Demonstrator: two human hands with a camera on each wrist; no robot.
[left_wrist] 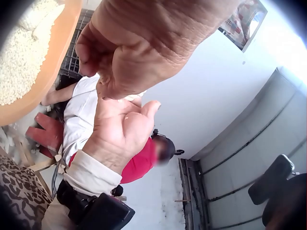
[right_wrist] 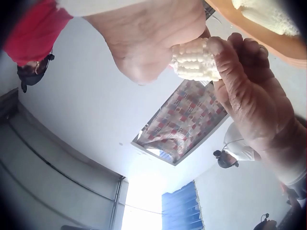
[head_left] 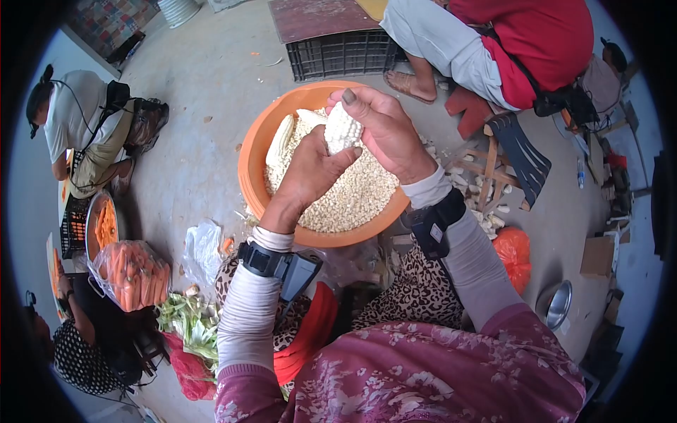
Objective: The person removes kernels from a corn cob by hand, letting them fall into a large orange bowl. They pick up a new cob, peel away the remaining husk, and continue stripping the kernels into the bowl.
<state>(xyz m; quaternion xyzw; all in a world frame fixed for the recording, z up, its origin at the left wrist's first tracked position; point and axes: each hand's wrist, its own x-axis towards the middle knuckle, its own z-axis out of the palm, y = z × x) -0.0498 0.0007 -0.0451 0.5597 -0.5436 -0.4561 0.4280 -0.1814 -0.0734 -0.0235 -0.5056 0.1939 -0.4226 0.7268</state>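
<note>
A white corn cob [head_left: 343, 132] is held between both hands above a wide orange basin [head_left: 251, 176]. My left hand [head_left: 308, 176] grips its lower end, with the thumb laid across the kernels. Around the upper right side curls my right hand [head_left: 389, 132], its thumb near the cob's top. Kernel rows on the corn cob [right_wrist: 194, 61] show plainly in the right wrist view; the left wrist view mostly hides it behind the hands. Loose white kernels [head_left: 345, 204] fill the basin below, and another whole cob [head_left: 281, 139] lies on them at the left.
Bare cobs [head_left: 486, 218] are scattered right of the basin, beside a small folding stool [head_left: 518, 158]. A black crate [head_left: 342, 55] stands beyond. Bagged carrots [head_left: 134, 275] and green husks [head_left: 189, 321] lie at the left. Other people sit nearby, one in a red top [head_left: 536, 42].
</note>
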